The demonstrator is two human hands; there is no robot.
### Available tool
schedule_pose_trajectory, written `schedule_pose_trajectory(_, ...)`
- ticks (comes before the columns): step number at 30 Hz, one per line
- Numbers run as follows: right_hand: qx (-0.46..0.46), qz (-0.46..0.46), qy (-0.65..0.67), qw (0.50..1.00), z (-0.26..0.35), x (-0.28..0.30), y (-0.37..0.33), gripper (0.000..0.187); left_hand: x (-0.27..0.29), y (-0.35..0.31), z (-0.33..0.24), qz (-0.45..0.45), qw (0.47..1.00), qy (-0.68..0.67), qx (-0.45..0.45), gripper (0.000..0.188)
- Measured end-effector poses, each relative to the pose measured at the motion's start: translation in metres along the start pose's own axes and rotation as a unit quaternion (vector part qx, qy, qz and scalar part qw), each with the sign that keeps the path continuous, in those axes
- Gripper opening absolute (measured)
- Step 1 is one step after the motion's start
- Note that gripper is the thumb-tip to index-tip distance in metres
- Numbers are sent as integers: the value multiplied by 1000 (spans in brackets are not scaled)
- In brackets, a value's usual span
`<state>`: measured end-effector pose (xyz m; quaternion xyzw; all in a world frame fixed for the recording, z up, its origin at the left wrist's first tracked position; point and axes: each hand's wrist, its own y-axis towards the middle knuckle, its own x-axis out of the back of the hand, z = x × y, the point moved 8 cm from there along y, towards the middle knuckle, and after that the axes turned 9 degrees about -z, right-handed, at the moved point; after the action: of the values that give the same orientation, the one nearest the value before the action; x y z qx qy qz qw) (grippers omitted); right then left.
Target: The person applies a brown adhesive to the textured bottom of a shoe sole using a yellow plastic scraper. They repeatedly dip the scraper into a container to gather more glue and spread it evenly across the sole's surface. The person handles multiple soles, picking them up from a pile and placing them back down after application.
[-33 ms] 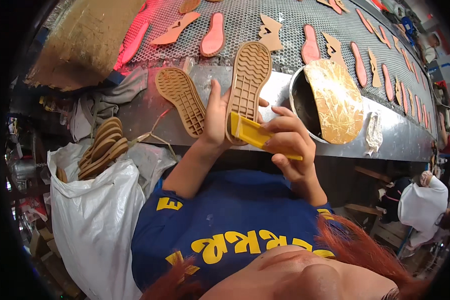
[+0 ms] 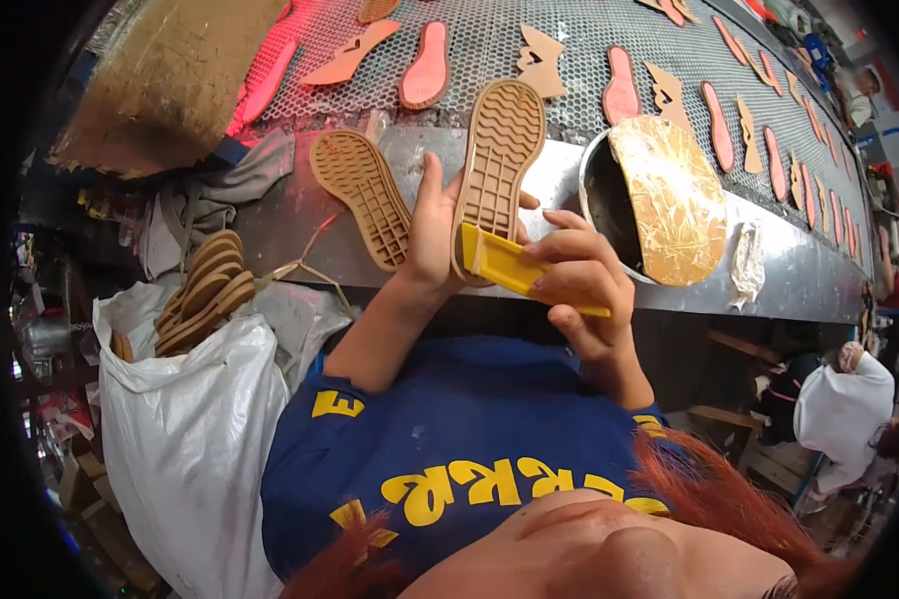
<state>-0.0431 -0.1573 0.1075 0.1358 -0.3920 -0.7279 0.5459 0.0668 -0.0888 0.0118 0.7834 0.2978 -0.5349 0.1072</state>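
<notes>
My left hand [image 2: 431, 235] holds a tan shoe sole [image 2: 499, 135] upright above the bench edge, its grooved tread facing me. The thumb points up beside it, and the other fingers are mostly hidden behind the sole. My right hand [image 2: 591, 270] is closed around a yellow plastic tool [image 2: 514, 270] with raised edges and a band near its end. The tool lies slantwise across the heel end of the sole; its exact kind does not show. A second tan sole [image 2: 362, 190] rests tread up on the metal bench, just left of my left hand.
A round pot [image 2: 599, 190] with a crinkled golden cover [image 2: 674, 215] stands at the right. Beyond runs a mesh surface [image 2: 569, 85] carrying pink-topped soles and cut tan pieces. At left sits a white sack [image 2: 195, 419] with several soles [image 2: 205, 290]. A person [image 2: 844, 399] is far right.
My right hand and the yellow tool have shifted very slightly to the right. The sole in my left hand has risen a touch.
</notes>
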Motion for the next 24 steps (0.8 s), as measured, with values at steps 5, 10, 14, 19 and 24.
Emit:
schedule_pose_trajectory(5, -14, 5, 102, 995, -8, 8, -1, 26, -3, 3, 2, 4, 1000, 19, 14, 86)
schedule_pose_trajectory(10, -88, 23, 253, 963, -25, 15, 0, 20, -13, 0, 8, -74, 996, 31, 41, 82)
schedule_pose_trajectory(14, -117, 31, 315, 941, -34, 18, 5, 18, -19, -6, 10, -36, 996, 51, 65, 82)
schedule_pose_trajectory(19, -144, 50, 389, 908, -46, 15, 7, 15, -23, -12, 19, -5, 992, 82, 96, 86)
schedule_pose_trajectory(24, -144, 64, 415, 896, -59, 17, 3, 15, -28, -17, 31, -1, 983, 122, 139, 88)
